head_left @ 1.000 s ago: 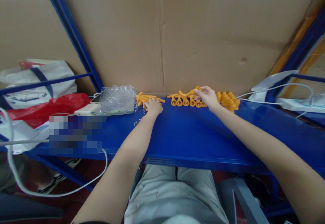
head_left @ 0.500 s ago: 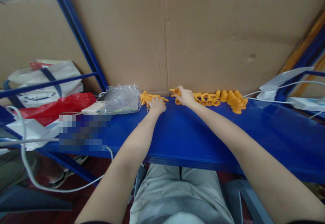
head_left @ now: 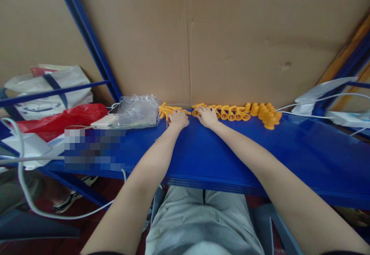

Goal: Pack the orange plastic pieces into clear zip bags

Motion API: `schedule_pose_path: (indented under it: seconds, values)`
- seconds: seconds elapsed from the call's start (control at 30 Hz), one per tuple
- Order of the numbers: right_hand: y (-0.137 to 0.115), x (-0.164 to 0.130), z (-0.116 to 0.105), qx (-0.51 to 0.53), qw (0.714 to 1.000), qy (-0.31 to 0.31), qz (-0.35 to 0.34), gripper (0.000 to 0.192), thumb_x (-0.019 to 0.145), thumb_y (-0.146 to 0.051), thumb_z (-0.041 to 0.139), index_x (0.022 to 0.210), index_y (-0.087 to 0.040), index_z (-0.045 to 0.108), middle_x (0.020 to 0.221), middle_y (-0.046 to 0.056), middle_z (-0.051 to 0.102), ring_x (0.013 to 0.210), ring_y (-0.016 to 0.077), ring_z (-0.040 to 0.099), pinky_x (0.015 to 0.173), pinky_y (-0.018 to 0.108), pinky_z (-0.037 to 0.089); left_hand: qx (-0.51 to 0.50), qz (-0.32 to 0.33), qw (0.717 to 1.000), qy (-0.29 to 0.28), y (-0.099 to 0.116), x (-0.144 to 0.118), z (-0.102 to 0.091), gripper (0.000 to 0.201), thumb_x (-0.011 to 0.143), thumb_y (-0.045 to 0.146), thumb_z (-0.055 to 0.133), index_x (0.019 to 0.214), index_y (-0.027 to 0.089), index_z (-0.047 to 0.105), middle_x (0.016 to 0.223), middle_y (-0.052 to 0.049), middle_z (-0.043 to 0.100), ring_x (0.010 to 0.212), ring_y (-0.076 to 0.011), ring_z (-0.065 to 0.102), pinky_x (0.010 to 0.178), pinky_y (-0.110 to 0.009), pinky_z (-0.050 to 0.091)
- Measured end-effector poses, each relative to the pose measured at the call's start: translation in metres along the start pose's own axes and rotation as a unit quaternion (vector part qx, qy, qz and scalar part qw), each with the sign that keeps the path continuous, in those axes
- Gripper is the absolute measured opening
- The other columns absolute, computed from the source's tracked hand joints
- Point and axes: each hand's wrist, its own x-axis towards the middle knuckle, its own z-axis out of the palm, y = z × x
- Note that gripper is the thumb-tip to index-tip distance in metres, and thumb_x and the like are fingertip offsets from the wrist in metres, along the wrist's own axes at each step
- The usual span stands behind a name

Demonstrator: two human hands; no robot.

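Note:
My left hand (head_left: 179, 118) rests on a small heap of yellow sticks (head_left: 165, 111) at the back of the blue table. Its fingers look spread over the sticks rather than closed on one. Thin metal chains (head_left: 158, 121) trail beside the heap. My right hand (head_left: 208, 118) lies with fingers apart on the left end of a row of yellow bell-shaped pieces with stems (head_left: 231, 115), their hollow ends facing me. The hand covers part of that row. Further right, several yellow cup-like pieces (head_left: 265, 113) stand packed together with their hollow ends down.
Left of the sticks lies a clear plastic bag (head_left: 138, 112), then a white box (head_left: 104, 122) and a red plastic bag (head_left: 66, 121). A white cable (head_left: 24, 185) loops over the blue table (head_left: 214, 155). Cardboard (head_left: 231, 35) walls the back. At left, another person's shoe (head_left: 68, 202) shows below.
My right hand has lowered a yellow bell-shaped piece to the left end of the row, and its fingers have spread. My left hand stays on the sticks.

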Motion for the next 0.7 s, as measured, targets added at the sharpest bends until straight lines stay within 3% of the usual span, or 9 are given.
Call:
schedule_pose_path:
  seconds: [0.3, 0.47, 0.7]
  values:
    - [-0.004, -0.003, -0.004, -0.003, 1.000, -0.015, 0.022, 0.043, 0.096, -0.023, 0.037, 0.133, -0.012, 0.054, 0.141, 0.019, 0.056, 0.127, 0.0339, 0.052, 0.103, 0.053, 0.033, -0.053, 0.009, 0.997, 0.062, 0.000, -0.004, -0.010, 0.039, 0.092, 0.012, 0.037, 0.123, 0.015, 0.060, 0.132, -0.019, 0.059, 0.125, -0.0347, 0.054, 0.101, -0.051, 0.041]
    - [-0.006, -0.005, -0.007, -0.001, 1.000, -0.018, 0.015, 0.042, 0.095, -0.019, 0.037, 0.132, -0.012, 0.055, 0.138, 0.019, 0.059, 0.125, 0.0339, 0.053, 0.102, 0.052, 0.035, -0.121, 0.026, 0.984, 0.127, 0.003, -0.003, -0.017, 0.034, 0.100, 0.020, 0.032, 0.123, 0.021, 0.056, 0.133, -0.013, 0.056, 0.119, -0.0271, 0.059, 0.097, -0.041, 0.045]
    - [-0.008, -0.008, -0.008, -0.010, 1.000, -0.016, 0.008, 0.043, 0.095, -0.016, 0.033, 0.129, -0.011, 0.057, 0.135, 0.021, 0.060, 0.123, 0.0341, 0.054, 0.101, 0.052, 0.034, -0.222, 0.104, 0.948, 0.201, 0.003, -0.001, -0.016, 0.027, 0.100, 0.020, 0.035, 0.116, 0.022, 0.056, 0.130, -0.009, 0.057, 0.116, -0.0211, 0.060, 0.093, -0.031, 0.048]
